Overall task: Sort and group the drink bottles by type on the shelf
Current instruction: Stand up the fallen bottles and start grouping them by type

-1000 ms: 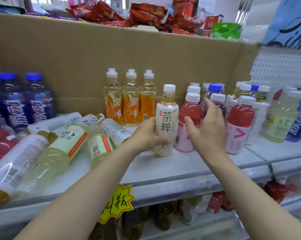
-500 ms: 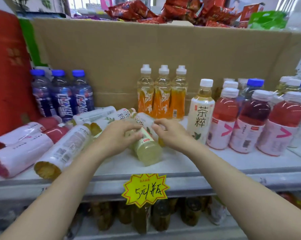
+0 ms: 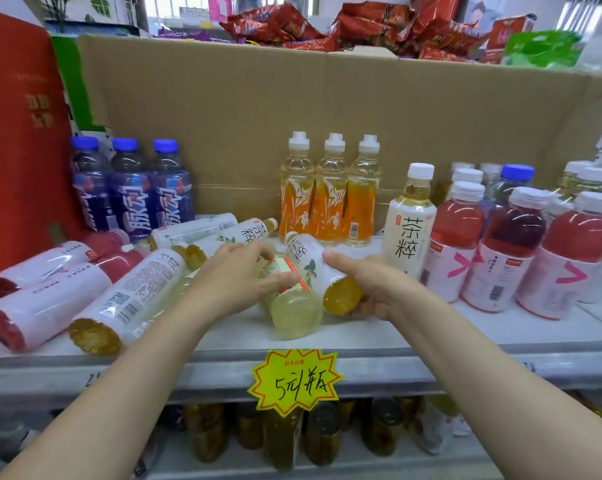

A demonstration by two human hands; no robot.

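Both hands work at the near middle of the white shelf [image 3: 361,336]. The right hand [image 3: 375,285] cups a lying tea bottle [image 3: 318,270] from its right side, fingers curled under and around the body; the amber base points near, the cap far-left. The left hand [image 3: 237,278] lies over a pale bottle [image 3: 292,306] just left of it, fingers bent across the orange-edged label, thumb on its near side. The two bottles touch along their sides.

Just right of them one tea bottle stands upright [image 3: 410,220], touching the first of the red bottles [image 3: 455,240], which stand in a group toward the right edge. Far behind the hands, three orange bottles [image 3: 329,199] stand in a row against the cardboard [image 3: 292,109]. At far left, three blue bottles [image 3: 133,188] stand side by side.

Left of the hands more bottles lie on their sides: two tea bottles [image 3: 230,233] pointing far-right, a white-labelled amber one [image 3: 133,296] with its base at the shelf's near edge, and red ones [image 3: 46,303] farthest left.

A yellow price tag [image 3: 294,379] hangs from the shelf's front rail. Dark bottles [image 3: 323,433] stand on the shelf below. Red snack bags [image 3: 361,29] pile above the cardboard.
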